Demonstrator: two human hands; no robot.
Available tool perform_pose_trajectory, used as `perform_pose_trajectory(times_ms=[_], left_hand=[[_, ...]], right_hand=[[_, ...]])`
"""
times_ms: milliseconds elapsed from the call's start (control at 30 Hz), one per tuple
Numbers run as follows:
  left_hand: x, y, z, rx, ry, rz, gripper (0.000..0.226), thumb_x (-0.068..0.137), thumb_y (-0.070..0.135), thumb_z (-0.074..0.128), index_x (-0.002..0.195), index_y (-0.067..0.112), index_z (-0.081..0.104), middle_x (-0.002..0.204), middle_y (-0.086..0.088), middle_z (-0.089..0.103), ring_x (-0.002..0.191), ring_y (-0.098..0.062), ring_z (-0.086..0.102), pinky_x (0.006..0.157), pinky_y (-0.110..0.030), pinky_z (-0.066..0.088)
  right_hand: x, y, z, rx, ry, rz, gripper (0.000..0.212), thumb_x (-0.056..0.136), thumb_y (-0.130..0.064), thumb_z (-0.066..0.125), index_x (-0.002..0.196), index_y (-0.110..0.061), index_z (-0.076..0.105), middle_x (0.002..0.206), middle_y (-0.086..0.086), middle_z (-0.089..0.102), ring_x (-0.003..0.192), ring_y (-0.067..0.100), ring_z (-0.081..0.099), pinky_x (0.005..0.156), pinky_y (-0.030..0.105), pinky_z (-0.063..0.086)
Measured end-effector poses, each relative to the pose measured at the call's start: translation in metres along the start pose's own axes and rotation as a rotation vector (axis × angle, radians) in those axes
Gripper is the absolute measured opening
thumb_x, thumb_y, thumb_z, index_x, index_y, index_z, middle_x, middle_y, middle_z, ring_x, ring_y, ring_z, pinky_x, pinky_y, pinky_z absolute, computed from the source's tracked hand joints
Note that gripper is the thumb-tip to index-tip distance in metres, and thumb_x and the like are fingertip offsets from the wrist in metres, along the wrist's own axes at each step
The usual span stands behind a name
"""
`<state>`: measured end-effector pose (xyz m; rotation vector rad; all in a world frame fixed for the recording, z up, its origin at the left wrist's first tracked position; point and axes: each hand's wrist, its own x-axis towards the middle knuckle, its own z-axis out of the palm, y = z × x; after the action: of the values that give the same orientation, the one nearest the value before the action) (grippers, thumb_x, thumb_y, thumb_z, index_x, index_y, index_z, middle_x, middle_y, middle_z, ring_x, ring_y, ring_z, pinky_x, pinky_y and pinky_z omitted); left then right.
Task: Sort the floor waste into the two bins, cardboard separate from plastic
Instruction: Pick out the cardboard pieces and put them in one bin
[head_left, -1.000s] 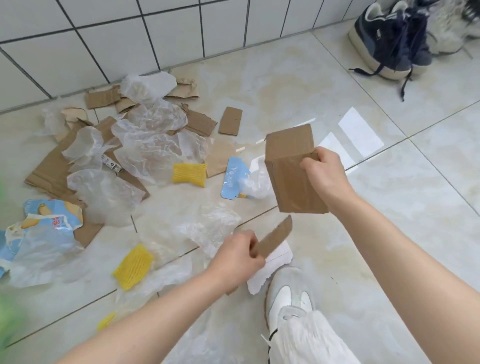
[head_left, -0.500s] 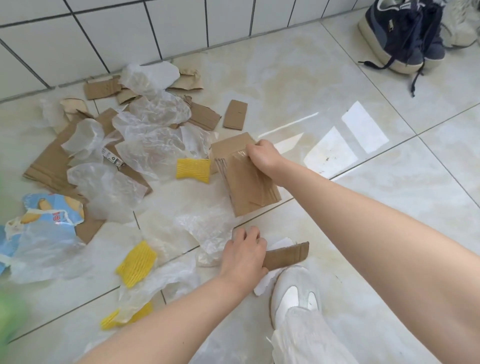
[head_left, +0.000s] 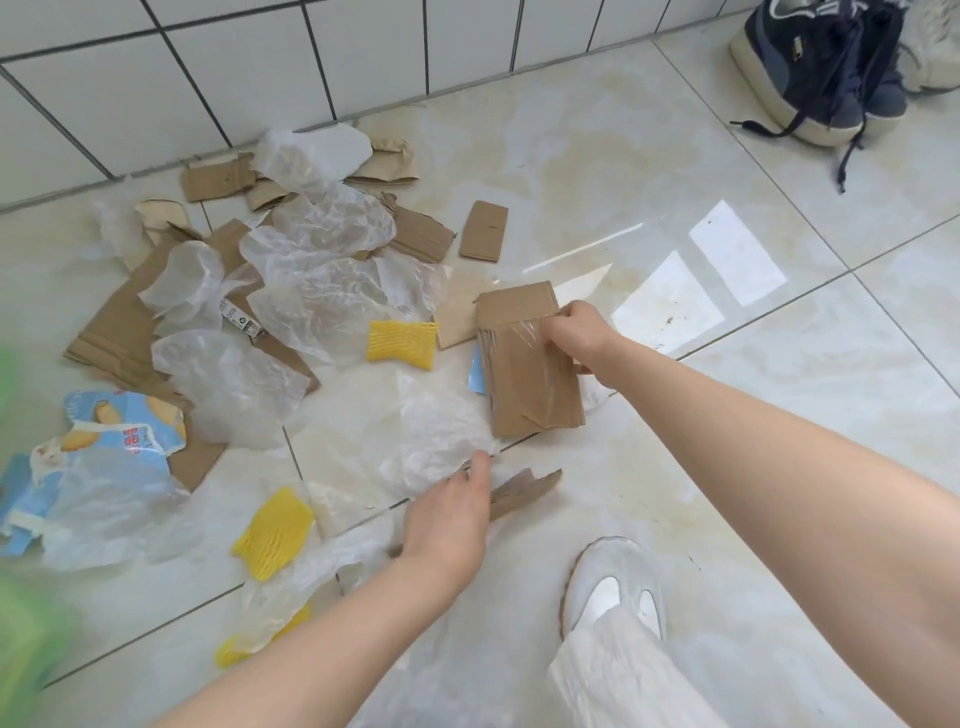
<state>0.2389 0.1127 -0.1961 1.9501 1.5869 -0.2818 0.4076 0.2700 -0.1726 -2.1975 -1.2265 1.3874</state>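
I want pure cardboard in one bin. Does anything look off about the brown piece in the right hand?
Yes. The folded brown cardboard piece gripped by the right hand has a strip of clear shiny plastic tape stuck across its upper face, so it mixes both materials.

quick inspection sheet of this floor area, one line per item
surface: glossy pale tiled floor, glare patches, tiled wall behind
job's things: torn cardboard pieces and crumpled clear plastic mixed in a pile by the wall; yellow foam nets; blue printed wrapper; bins not clearly seen, only a green blur at the left edge
clutter: dark sneakers far right by the wall
grip: right hand shut on a taped cardboard sheet; left hand closed over a narrow cardboard strip, low at the floor
cables: nothing seen
surroundings: person's white shoe and pale trouser leg near the strip
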Motion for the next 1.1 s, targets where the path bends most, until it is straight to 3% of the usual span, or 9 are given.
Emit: perform_pose_trajectory(times_ms=[133,233,300,433,567,667,800,900,1100], left_hand=[[0.0,-0.03,-0.011,-0.269,-0.085,-0.067,0.059,0.077,0.006,0.052,0.128,0.031,0.034,0.108,0.002,0.058,0.097,-0.026,0.059,0.067,-0.034,0.046],[-0.001,-0.046,-0.018,-0.41,-0.131,-0.122,0.017,0.076,0.015,0.058,0.086,0.027,0.051,0.083,0.003,0.061,0.082,-0.023,0.061,0.068,-0.032,0.05],[-0.002,-0.053,-0.022,-0.463,-0.141,-0.129,0.019,0.079,0.018,0.06,0.07,0.028,0.047,0.071,0.005,0.056,0.074,-0.022,0.059,0.062,-0.03,0.044],[-0.009,-0.06,-0.033,-0.518,-0.125,-0.126,0.021,0.094,0.026,0.047,0.073,0.024,0.043,0.074,0.002,0.053,0.072,-0.02,0.052,0.065,-0.033,0.041],[-0.023,-0.071,-0.048,-0.525,-0.074,-0.128,0.026,0.096,0.025,0.036,0.07,0.019,0.038,0.07,0.0,0.045,0.063,-0.018,0.044,0.058,-0.032,0.034],[-0.043,-0.085,-0.06,-0.514,0.041,-0.171,0.03,0.094,0.024,0.04,0.065,0.016,0.038,0.072,-0.004,0.042,0.062,-0.019,0.044,0.056,-0.032,0.031],[-0.056,-0.114,-0.074,-0.665,0.248,-0.351,0.024,0.091,0.027,0.052,0.073,0.012,0.056,0.087,-0.015,0.061,0.079,-0.028,0.06,0.066,-0.034,0.042],[-0.06,-0.135,-0.08,-0.815,0.359,-0.43,0.017,0.089,0.024,0.058,0.074,0.018,0.061,0.086,-0.014,0.068,0.082,-0.029,0.064,0.075,-0.038,0.051],[-0.056,-0.148,-0.089,-1.051,0.416,-0.5,0.016,0.091,0.021,0.058,0.076,0.023,0.065,0.09,-0.01,0.068,0.08,-0.023,0.062,0.067,-0.028,0.045]], right_hand=[[0.002,0.0,0.002,0.067,0.008,-0.032,0.015,0.082,-0.023,0.063,0.081,-0.014,0.051,0.074,0.001,0.051,0.071,0.02,0.05,0.06,0.027,0.039],[0.009,-0.003,0.014,0.022,0.03,-0.07,0.012,0.072,-0.023,0.067,0.08,-0.017,0.061,0.083,0.004,0.065,0.089,0.028,0.065,0.076,0.036,0.054],[0.011,-0.005,0.021,-0.08,0.03,-0.067,0.024,0.062,-0.029,0.066,0.082,-0.016,0.065,0.091,0.008,0.069,0.097,0.032,0.063,0.089,0.044,0.052],[0.005,-0.009,0.031,-0.263,-0.023,-0.026,0.029,0.072,-0.025,0.065,0.098,-0.011,0.064,0.087,0.006,0.063,0.1,0.032,0.053,0.091,0.039,0.046],[-0.001,-0.012,0.038,-0.252,-0.033,-0.079,0.022,0.072,-0.021,0.067,0.091,-0.014,0.059,0.093,0.009,0.065,0.095,0.031,0.061,0.082,0.038,0.052],[-0.01,-0.019,0.039,-0.171,-0.015,-0.132,0.022,0.077,-0.015,0.069,0.096,-0.012,0.059,0.092,0.008,0.063,0.086,0.027,0.062,0.074,0.033,0.051],[-0.025,-0.033,0.033,0.046,0.011,-0.194,0.03,0.077,-0.011,0.071,0.105,-0.006,0.063,0.097,0.011,0.068,0.085,0.026,0.066,0.079,0.037,0.056],[-0.035,-0.041,0.03,0.168,-0.037,-0.195,0.032,0.078,-0.008,0.069,0.11,-0.01,0.063,0.1,0.008,0.068,0.082,0.021,0.064,0.065,0.028,0.05],[-0.063,-0.029,0.043,0.185,-0.317,-0.12,0.03,0.084,-0.013,0.063,0.114,-0.018,0.063,0.106,0.003,0.071,0.098,0.02,0.066,0.089,0.042,0.049]])
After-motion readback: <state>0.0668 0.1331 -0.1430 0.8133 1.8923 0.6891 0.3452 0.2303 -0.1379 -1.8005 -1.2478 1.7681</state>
